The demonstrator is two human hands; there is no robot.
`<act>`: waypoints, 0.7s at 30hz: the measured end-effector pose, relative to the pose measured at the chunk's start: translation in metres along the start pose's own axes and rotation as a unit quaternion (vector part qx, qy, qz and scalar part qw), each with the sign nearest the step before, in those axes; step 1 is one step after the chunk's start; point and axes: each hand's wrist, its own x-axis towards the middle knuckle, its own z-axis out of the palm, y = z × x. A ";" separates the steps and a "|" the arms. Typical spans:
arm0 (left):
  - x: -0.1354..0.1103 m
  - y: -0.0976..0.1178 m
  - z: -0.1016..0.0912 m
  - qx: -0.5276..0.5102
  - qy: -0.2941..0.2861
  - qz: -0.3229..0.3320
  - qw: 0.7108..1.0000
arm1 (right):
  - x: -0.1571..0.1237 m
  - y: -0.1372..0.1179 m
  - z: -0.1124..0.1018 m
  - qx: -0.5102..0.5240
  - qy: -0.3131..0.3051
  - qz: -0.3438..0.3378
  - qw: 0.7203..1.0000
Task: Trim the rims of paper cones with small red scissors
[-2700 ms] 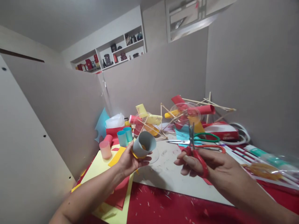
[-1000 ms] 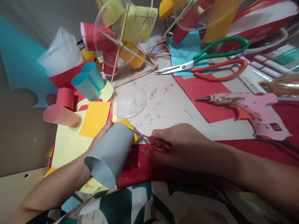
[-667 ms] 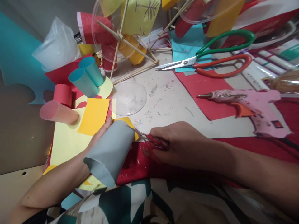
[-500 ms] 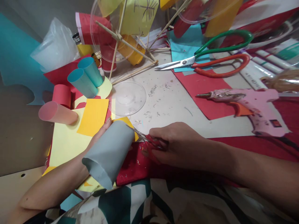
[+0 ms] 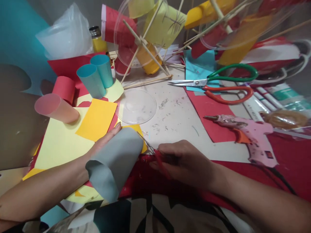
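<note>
A curled sheet of grey paper (image 5: 121, 152) is held in my left hand (image 5: 108, 137), whose fingers are mostly hidden behind it. My right hand (image 5: 182, 163) is closed around small scissors with red handles (image 5: 160, 161). Their thin blades point up and left, at the right edge of the grey paper. Just beyond that edge shows a yellow-orange paper piece (image 5: 139, 131); whether my left hand also touches it I cannot tell. A yellow-orange paper rectangle (image 5: 97, 119) lies near my left wrist, on a pale yellow sheet (image 5: 58, 145).
Paper tubes stand at left: two blue (image 5: 91, 81), one pink (image 5: 57, 108). A clear plastic disc (image 5: 138, 105) lies ahead. Behind it rises a wooden-stick frame (image 5: 143, 42). Large scissors (image 5: 196, 83) and a pink glue gun (image 5: 252, 129) lie on the right.
The view has shifted, so the table things sit differently in it. The scissor blades have drawn slightly away from over the grey paper's edge. Both hands keep their holds.
</note>
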 end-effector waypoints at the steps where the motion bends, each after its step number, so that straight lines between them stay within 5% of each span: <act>1: -0.002 -0.001 0.003 -0.008 0.015 -0.008 1.000 | 0.000 0.001 0.000 0.005 -0.004 0.004 1.000; 16: 0.003 -0.004 -0.006 0.002 -0.092 -0.037 0.995 | -0.003 -0.004 -0.001 0.032 -0.053 0.064 0.996; 21: -0.009 -0.004 0.012 0.016 -0.049 0.002 0.999 | -0.002 -0.002 0.000 0.024 -0.039 0.053 0.998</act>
